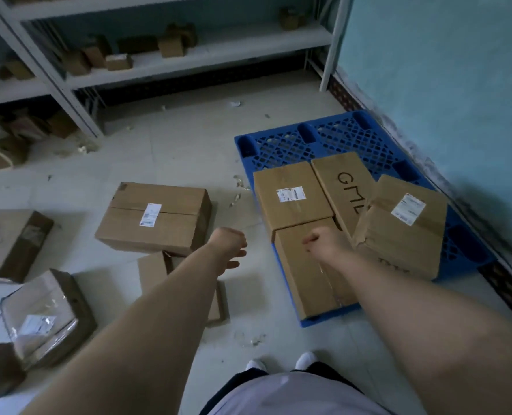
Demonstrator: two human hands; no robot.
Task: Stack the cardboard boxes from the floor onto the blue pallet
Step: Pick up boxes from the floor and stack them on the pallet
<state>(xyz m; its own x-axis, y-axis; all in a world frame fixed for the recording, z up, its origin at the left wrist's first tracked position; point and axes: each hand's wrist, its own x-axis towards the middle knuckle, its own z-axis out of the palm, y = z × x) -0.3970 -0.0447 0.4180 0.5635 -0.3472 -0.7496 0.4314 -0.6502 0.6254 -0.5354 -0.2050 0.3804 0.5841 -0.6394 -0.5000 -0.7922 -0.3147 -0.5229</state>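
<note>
Both hands are out in front & hold nothing: your L hand [229, 245] hangs w/ fingers loose and relaxed above the floor, while your R hand [323, 244] has its fingers curled in, empty, over the front box [296, 280] on the blue pallet [338, 139]. The pallet carries four boxes by my count: the front box, the labelled box [290, 199] behind it, the GML box [347, 187] beside that, & a skewed box [398, 235] at the right that seems to ride up on its neighbours, w/ one corner torn. Left on the floor are the big box [155, 217] just ahead-left of your L hand, a small box [152, 269] partly under your L forearm, a plastic-wrapped box [45, 319] & more at the left edge. The next pick is prob. the big box, as it's the nearest full-size one. To do it well, uncurl the R hand, step left and bend knees, not back. Take it w/ both hands under opposite bottom corners, not by the taped flaps. The far half of the pallet is bare grid, so set it down flat there, tight against the labelled box. Before a 2nd layer I'd square up the skewed box, else anything on top will likely tip. Mind the small box near your feet, a trip risk.
</note>
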